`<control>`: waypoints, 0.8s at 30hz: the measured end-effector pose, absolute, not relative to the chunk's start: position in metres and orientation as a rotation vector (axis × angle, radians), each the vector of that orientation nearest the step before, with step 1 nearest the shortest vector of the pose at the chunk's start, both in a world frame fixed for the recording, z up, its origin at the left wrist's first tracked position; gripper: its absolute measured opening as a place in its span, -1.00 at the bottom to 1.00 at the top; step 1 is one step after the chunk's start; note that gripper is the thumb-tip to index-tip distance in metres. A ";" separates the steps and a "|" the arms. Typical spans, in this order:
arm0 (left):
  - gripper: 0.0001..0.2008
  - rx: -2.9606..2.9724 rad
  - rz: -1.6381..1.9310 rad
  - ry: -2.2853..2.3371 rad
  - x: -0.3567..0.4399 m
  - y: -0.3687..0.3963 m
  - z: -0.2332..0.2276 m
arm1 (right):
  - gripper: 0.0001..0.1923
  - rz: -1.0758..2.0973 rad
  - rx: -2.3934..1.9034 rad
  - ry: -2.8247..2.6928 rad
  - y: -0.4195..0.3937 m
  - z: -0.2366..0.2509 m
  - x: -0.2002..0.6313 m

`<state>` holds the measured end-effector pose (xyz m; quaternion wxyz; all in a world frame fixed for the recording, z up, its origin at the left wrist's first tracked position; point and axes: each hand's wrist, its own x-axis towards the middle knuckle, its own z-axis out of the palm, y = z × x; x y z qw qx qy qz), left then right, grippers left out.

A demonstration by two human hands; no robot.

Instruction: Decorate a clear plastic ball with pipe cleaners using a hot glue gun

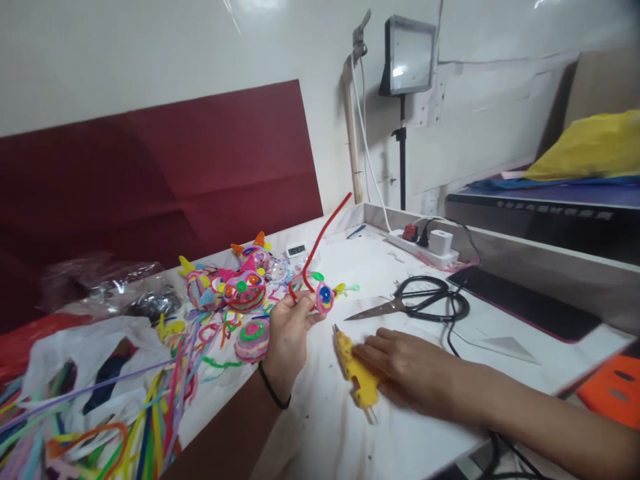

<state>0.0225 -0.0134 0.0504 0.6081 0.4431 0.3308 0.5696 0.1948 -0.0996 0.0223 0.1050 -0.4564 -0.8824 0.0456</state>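
Observation:
Pinched between the thumb and fingers of my left hand (293, 330) is a small pink pipe-cleaner craft piece (325, 297) with a blue eye. A bent red pipe cleaner (320, 237) sticks up from the same grip. My right hand (400, 363) lies over the side of a yellow hot glue gun (357, 373), its fingers round the far part of the body. The gun rests on the table with its nozzle away from me; some of the fingers' grip is hidden. Black-handled scissors (407, 300) lie just beyond the right hand, blades towards the left.
Finished pipe-cleaner animal heads (245, 290) and a round pink piece (253, 339) lie left of centre. Loose pipe cleaners (145, 427) and a white plastic bag (95, 360) fill the near left. A power strip (425, 248) and a black slab (525, 303) lie right.

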 end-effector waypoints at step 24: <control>-0.83 0.977 1.279 0.822 -0.014 -0.012 0.018 | -0.81 0.484 -1.238 -1.916 -0.105 0.049 0.212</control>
